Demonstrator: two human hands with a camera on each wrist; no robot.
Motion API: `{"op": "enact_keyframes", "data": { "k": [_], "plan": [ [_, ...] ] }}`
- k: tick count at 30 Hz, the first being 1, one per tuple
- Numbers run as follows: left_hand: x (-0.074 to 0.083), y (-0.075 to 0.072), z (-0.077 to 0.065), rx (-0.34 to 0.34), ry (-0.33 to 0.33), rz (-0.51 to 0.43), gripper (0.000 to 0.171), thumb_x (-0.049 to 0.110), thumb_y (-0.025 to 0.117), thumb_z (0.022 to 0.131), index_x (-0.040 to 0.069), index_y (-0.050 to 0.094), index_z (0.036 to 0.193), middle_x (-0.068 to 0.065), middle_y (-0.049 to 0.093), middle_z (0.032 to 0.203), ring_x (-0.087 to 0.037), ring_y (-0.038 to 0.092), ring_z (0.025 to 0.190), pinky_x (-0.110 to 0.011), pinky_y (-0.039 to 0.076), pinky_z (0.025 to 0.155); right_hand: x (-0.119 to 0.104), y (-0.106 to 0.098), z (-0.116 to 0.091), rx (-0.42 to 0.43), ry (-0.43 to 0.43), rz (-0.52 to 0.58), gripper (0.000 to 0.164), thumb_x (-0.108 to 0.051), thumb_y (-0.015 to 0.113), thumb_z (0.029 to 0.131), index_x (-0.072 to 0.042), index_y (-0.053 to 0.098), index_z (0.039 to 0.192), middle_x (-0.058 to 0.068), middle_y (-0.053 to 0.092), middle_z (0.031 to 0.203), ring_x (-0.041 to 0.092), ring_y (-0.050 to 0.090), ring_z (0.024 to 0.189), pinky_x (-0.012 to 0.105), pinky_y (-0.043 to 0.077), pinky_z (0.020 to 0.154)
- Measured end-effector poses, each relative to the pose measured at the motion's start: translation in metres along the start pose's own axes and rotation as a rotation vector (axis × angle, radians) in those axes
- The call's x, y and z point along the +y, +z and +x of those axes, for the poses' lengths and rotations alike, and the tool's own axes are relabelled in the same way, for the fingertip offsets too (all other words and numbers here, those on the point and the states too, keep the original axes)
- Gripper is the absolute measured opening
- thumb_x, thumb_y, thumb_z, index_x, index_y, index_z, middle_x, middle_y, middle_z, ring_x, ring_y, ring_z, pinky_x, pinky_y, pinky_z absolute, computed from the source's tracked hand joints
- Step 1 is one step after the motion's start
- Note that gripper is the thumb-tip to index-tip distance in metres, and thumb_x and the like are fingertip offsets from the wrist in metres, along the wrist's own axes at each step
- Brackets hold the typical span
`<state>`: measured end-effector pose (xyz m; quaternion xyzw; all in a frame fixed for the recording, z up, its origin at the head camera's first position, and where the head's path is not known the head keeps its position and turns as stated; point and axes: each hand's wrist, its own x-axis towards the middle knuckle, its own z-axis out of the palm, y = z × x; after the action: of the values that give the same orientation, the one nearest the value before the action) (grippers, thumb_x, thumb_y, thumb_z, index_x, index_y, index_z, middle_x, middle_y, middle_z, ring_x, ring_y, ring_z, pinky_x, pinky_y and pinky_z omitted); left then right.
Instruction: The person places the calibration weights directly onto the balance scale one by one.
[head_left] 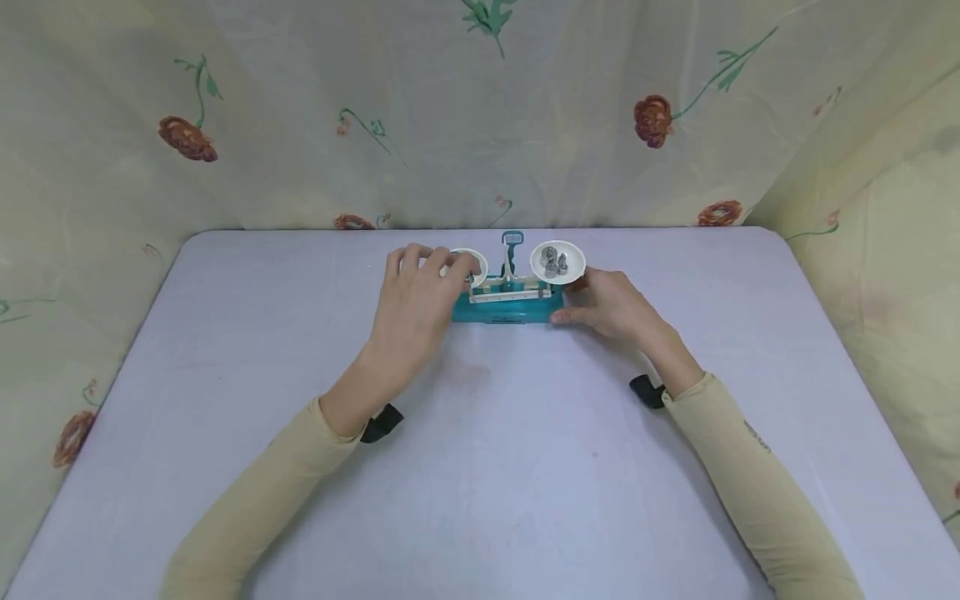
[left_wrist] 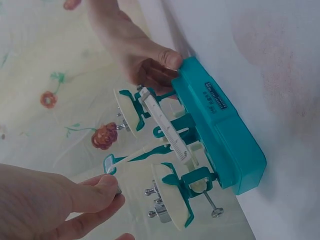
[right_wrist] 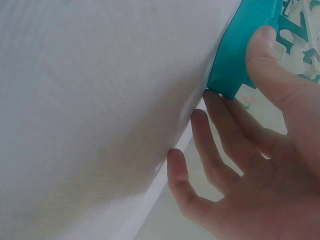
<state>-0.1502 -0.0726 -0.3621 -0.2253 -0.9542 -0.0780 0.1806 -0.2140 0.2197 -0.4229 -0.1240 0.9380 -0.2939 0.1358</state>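
Note:
A toy balance scale (head_left: 506, 313) with a teal base stands near the table's far edge. Small metal weights (head_left: 551, 268) lie in its right white pan (head_left: 578, 265). Its left pan (left_wrist: 172, 200), partly covered by fingers in the head view, bears several weights (left_wrist: 162, 212) too. My left hand (head_left: 420, 292) is over that left pan, pinching a small metal weight (left_wrist: 118, 190) between thumb and finger; most of the weight is hidden. At the base's right end, my right hand (head_left: 615, 310) holds on, thumb against the front and fingers around the end.
A pale cloth covers the table (head_left: 480, 467). Behind it and at both sides hangs a flowered curtain (head_left: 480, 125). A black strap piece (head_left: 382, 423) shows under the left wrist, and another black piece (head_left: 647, 392) by the right wrist.

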Motion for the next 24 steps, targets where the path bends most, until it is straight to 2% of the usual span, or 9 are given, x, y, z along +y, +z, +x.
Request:
{"op": "enact_keyframes", "data": {
  "k": [5,19,24],
  "plan": [
    [-0.002,0.003,0.004,-0.014,-0.013,0.000,0.027,0.010,0.074,0.102,0.018,0.072,0.127,-0.013,0.078,0.129,-0.040,0.063,0.125,-0.058,0.049,0.112,-0.001,0.000,0.000,0.006,-0.004,0.004,0.073,-0.034,0.088,0.092,0.001,0.056,0.148,0.026,0.067,0.143,0.044,0.057,0.142,0.062,0.043,0.123],
    [-0.005,0.018,0.011,-0.033,-0.031,-0.024,0.025,0.015,0.071,0.103,0.016,0.074,0.128,-0.013,0.077,0.129,-0.039,0.061,0.125,-0.057,0.049,0.113,-0.001,0.000,-0.001,-0.005,0.006,0.000,0.072,-0.034,0.087,0.092,0.001,0.056,0.147,0.026,0.066,0.144,0.044,0.057,0.142,0.062,0.043,0.123],
    [-0.006,0.021,0.012,-0.049,-0.039,-0.020,0.027,0.013,0.071,0.104,0.015,0.074,0.130,-0.014,0.075,0.132,-0.040,0.060,0.126,-0.056,0.049,0.114,-0.001,0.000,-0.001,-0.005,0.012,-0.004,0.073,-0.035,0.087,0.093,0.001,0.055,0.148,0.026,0.066,0.144,0.044,0.056,0.143,0.062,0.043,0.123]
  ]
}}
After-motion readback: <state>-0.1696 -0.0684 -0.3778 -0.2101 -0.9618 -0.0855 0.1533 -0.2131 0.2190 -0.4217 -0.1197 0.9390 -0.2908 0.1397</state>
